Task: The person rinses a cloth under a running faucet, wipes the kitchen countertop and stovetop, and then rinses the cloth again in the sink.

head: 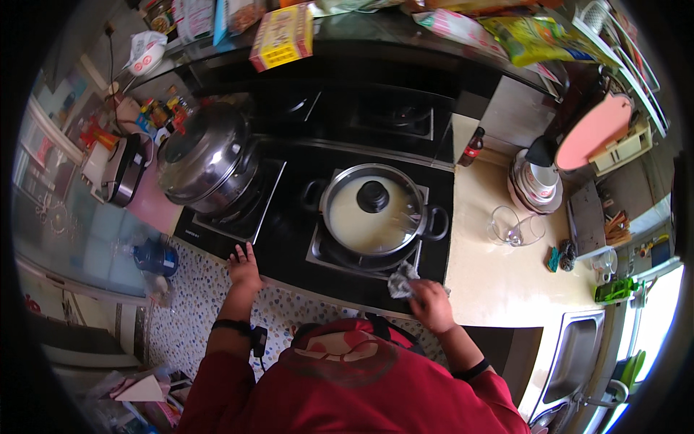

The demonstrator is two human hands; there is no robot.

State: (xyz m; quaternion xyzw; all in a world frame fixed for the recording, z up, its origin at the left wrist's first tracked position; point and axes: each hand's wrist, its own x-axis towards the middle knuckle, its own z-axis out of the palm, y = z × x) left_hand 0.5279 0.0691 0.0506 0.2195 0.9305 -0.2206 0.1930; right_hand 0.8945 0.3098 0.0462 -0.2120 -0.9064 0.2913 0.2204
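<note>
My right hand (432, 305) holds a crumpled grey cloth (402, 280) against the front of the black gas hob (293, 217), just below the right burner. Over that burner stands a steel pan with two black handles, covered by a glass lid (352, 211) with a black knob; pale, milky liquid shows through the glass. My left hand (244, 268) rests with fingers spread at the hob's front edge and holds nothing. Beyond it, a large steel steamer pot (209, 163) with a domed lid sits on the left burner.
Stacked bowls (537, 182), clear glassware (515, 233) and a dark bottle (473, 146) stand on the beige right counter. A steel sink (574, 352) lies at lower right. Left of the steamer is a rice cooker (124, 171). Packets and a yellow box (283, 37) line the shelf above.
</note>
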